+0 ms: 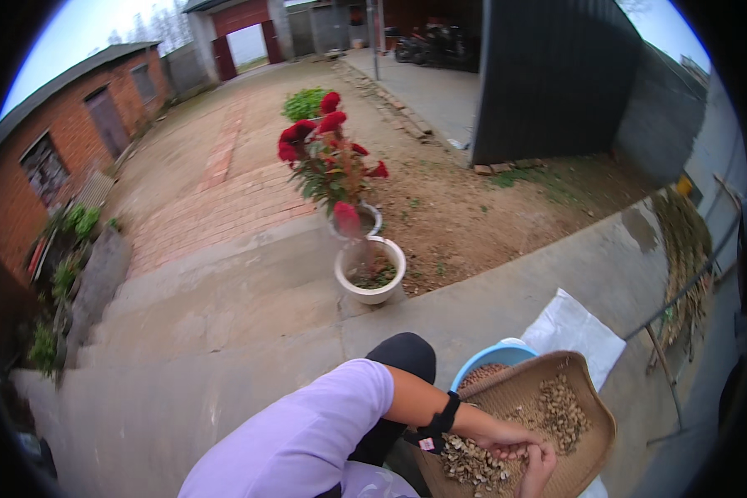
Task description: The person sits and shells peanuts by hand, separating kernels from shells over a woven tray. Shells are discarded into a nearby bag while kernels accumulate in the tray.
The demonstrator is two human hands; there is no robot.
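My left hand [510, 441] reaches over a woven winnowing basket [588, 414] and meets my right hand [538, 464] at the fingertips. Something small may be between the fingers, but it is too small to tell. Pale nut pods, apparently peanuts [563, 414], lie in a pile on the basket's far right part. Another pile, of broken shells [473, 464], lies beside my wrist. A blue basin [495, 356] behind the basket holds reddish-brown kernels [482, 375], partly hidden by the basket's edge.
A white sack [576, 336] lies on the concrete beyond the basket. A white flowerpot [370, 295] stands ahead near the step edge, with red cockscomb flowers [333, 121] behind it. Dried plant stalks [681, 261] and a metal bar [691, 283] are at the right.
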